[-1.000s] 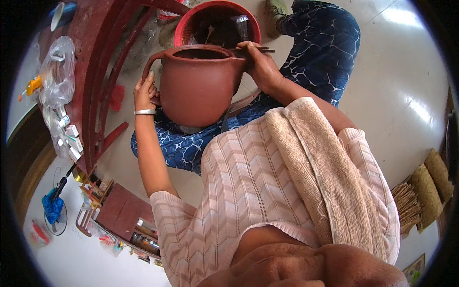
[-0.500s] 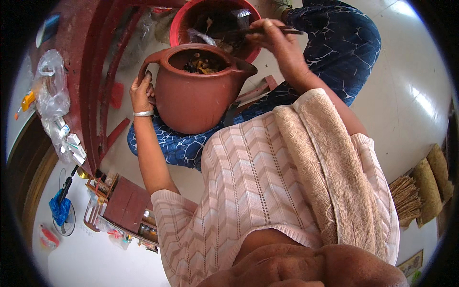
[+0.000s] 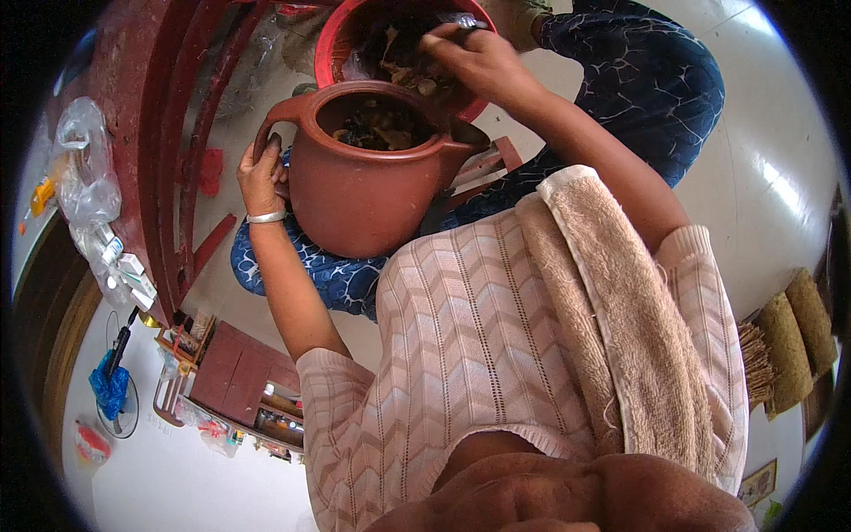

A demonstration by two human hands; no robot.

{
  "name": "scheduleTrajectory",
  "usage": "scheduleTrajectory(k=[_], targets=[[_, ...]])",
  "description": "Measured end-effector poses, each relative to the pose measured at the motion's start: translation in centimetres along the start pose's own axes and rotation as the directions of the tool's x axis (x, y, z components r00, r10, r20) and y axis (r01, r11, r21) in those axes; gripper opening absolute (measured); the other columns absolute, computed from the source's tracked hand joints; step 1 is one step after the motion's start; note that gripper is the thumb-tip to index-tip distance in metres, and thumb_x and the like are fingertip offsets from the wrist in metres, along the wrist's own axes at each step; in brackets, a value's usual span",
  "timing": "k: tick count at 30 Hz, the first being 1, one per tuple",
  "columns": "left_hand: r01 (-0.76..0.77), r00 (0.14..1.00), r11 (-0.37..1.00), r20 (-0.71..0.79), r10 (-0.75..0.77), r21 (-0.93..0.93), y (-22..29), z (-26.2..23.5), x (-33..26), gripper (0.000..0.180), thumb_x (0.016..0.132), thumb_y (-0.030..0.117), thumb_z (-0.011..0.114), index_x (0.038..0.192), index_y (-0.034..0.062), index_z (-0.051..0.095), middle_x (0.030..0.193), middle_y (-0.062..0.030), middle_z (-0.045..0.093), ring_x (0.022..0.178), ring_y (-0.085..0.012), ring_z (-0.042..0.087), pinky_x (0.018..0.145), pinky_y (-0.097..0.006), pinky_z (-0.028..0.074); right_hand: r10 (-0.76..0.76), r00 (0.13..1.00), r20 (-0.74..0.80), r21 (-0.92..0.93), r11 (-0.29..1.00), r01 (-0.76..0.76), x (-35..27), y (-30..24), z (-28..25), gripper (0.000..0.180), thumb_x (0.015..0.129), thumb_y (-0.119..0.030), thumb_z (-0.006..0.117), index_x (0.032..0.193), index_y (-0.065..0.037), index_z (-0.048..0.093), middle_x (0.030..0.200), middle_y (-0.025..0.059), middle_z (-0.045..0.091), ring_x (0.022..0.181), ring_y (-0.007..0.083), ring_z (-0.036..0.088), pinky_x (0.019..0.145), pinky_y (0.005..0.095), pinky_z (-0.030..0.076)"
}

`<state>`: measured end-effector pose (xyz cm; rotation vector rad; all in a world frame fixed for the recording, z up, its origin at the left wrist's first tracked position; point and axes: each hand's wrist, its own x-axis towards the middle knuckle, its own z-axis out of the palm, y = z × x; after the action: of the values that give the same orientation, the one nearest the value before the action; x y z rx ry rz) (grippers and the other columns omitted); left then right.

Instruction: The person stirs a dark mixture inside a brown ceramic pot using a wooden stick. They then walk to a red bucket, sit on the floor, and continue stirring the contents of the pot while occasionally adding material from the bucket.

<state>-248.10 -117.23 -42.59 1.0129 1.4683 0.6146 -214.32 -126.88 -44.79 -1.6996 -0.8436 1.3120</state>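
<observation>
My left hand (image 3: 263, 182) is closed round the handle of a reddish-brown clay pot (image 3: 359, 204), which leans against my thigh with its spout toward the right. Dark, damp plant-like pieces (image 3: 381, 127) fill the inside of the pot. Beyond its rim stands a red bucket (image 3: 326, 53) with similar scraps and clear plastic wrapping in it. Over the bucket's right side, my right hand (image 3: 479, 66) is closed on dark chopsticks; they are mostly hidden now but showed plainly half a second ago.
A dark red wooden furniture frame (image 3: 164, 115) rises at the left. Plastic bags (image 3: 86, 160) and small white boxes (image 3: 133, 275) lie on it. A beige towel (image 3: 612, 301) hangs over my shoulder. Woven bundles (image 3: 784, 363) stand at the far right.
My right hand has moved left and inward over the bucket, and the chopsticks have turned mostly out of sight. The pot has tipped slightly; my left hand keeps its hold on the handle.
</observation>
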Motion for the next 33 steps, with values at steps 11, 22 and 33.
scheduleTrajectory(k=[11, 22, 33], targets=[[0.021, 1.0, 0.997, 0.018, -0.022, 0.08, 0.8, 2.1, 0.9, 0.023, 0.085, 0.014, 0.075, 0.102, 0.0019, 0.065, 0.064, 0.0044, 0.051, 0.047, -0.0032, 0.038, 0.043, -0.021, 0.031, 0.021, 0.999, 0.041, 0.422, 0.906, -0.036, 3.1, -3.0, -0.8, 0.024, 0.099, -0.023, 0.053, 0.097, -0.002, 0.063, 0.088, 0.0032, 0.063, 0.077, 0.013, 0.06, 0.07, 0.0291, 0.05], [0.059, 0.998, 0.996, -0.029, -0.058, 0.069, 1.2, 2.4, 1.7, 0.026, 0.084, 0.016, 0.076, 0.102, 0.0024, 0.064, 0.062, 0.0051, 0.049, 0.045, -0.0031, 0.036, 0.042, -0.02, 0.029, 0.119, 0.991, 0.058, 0.416, 0.9, -0.132, -3.9, -7.0, -8.7, 0.026, 0.099, -0.026, 0.054, 0.102, -0.001, 0.063, 0.085, 0.0094, 0.068, 0.075, 0.0179, 0.067, 0.068, 0.0309, 0.056], [0.074, 0.997, 0.987, -0.034, -0.069, 0.144, 3.0, 4.3, 0.9, 0.029, 0.082, 0.017, 0.078, 0.103, 0.0025, 0.063, 0.061, 0.0056, 0.048, 0.046, -0.003, 0.035, 0.042, -0.021, 0.029, -0.072, 0.827, 0.557, 0.052, 0.997, 0.052, -2.2, -2.1, -3.2, 0.029, 0.098, -0.029, 0.058, 0.112, -0.005, 0.064, 0.074, 0.0051, 0.065, 0.066, 0.0107, 0.064, 0.059, 0.0239, 0.053]])
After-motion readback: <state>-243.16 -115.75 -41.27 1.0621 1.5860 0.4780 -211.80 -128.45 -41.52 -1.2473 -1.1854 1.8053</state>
